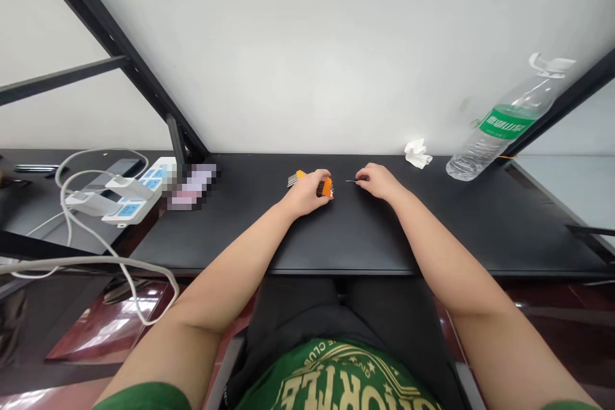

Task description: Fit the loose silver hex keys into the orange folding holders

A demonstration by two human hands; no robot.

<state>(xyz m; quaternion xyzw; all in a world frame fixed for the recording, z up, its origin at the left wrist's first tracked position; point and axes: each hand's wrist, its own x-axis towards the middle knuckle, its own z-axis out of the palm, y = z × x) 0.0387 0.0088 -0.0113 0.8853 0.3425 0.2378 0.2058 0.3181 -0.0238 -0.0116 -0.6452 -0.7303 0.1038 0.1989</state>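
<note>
My left hand [310,193] is closed around a small orange box [327,187] with a dark patterned side, near the middle of the black table. Behind that hand lies another orange piece [300,175], with thin light sticks or stripes [293,180] at its left end; the fingers partly hide it. To the right, my right hand [375,180] pinches a thin, needle-like item [352,180] that points left toward the box. A gap separates the item from the box.
Along the back of the black table [336,250] are a crumpled white tissue [418,154] and a large clear bottle [500,125] at the right. On the left lie a blurred pinkish object [193,187], a power strip [144,195] and looping white cables [72,211].
</note>
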